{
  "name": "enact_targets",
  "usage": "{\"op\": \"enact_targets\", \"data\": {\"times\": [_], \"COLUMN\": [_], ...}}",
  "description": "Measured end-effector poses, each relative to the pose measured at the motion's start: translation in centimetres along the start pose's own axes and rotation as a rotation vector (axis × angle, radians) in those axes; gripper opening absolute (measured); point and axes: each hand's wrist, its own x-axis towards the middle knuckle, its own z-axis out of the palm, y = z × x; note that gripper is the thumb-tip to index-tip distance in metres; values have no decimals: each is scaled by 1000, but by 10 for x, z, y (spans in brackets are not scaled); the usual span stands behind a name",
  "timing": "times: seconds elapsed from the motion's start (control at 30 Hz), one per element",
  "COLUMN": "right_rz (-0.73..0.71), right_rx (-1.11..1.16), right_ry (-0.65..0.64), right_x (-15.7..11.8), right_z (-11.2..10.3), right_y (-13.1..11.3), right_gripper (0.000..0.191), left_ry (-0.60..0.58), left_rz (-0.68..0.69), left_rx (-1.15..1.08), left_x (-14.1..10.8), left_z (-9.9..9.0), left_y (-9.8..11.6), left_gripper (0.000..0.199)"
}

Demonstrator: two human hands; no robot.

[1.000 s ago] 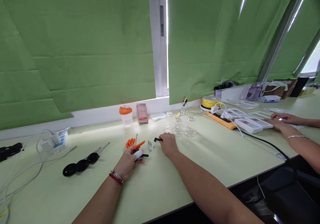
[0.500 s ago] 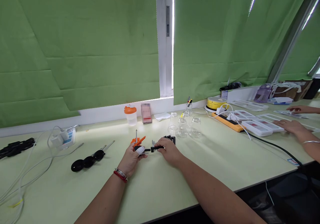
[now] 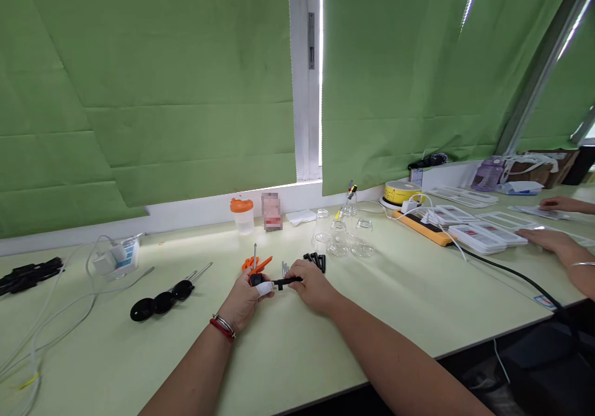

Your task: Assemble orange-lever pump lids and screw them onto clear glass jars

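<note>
My left hand (image 3: pixel 246 295), with a white wrap on its thumb, is closed around a black part (image 3: pixel 256 279); a metal shaft points up from behind it. My right hand (image 3: pixel 312 284) pinches a black rod-like piece (image 3: pixel 289 281), whose left end meets the part in my left hand. Orange clips (image 3: pixel 263 265) lie just behind my left fingers. Small silver pins (image 3: pixel 285 268) and several black pieces (image 3: pixel 320 260) rest on the table behind my right hand.
Round black-handled screwdrivers (image 3: pixel 162 302) and a power strip (image 3: pixel 125 256) lie left. An orange-lidded cup (image 3: pixel 242 216) and upturned glasses (image 3: pixel 339 239) stand behind. At right, another person's hands are near white frames (image 3: pixel 481 236) and an orange power strip (image 3: pixel 425 228).
The black piece in my right hand has moved left and now meets the part in my left hand; the gap between them has closed.
</note>
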Motion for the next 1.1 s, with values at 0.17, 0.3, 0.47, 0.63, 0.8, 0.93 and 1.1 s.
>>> {"op": "enact_targets", "data": {"times": [0.17, 0.3, 0.47, 0.63, 0.8, 0.93, 1.1], "right_rz": [3, 77, 197, 205, 245, 257, 271], "right_rx": [-7, 7, 3, 93, 183, 223, 270], "right_ry": [15, -11, -39, -52, -72, -75, -70], "right_x": [0, -1, -2, -3, -4, -3, -3], "right_z": [3, 8, 15, 22, 23, 21, 23], "right_y": [3, 5, 5, 10, 11, 10, 10], "right_gripper": [15, 13, 13, 13, 12, 12, 12], "left_ry": [13, 11, 9, -7, -13, -13, 0], "left_rz": [-17, -10, -21, -13, -23, -31, -52], "left_rx": [17, 12, -22, -27, 0, 8, 4], "left_x": [-2, -1, -2, -2, -1, 0, -1], "left_z": [1, 1, 2, 2, -1, -1, -1], "left_y": [2, 0, -2, -3, -5, -6, -6], "left_gripper": [49, 45, 44, 48, 46, 43, 46]}}
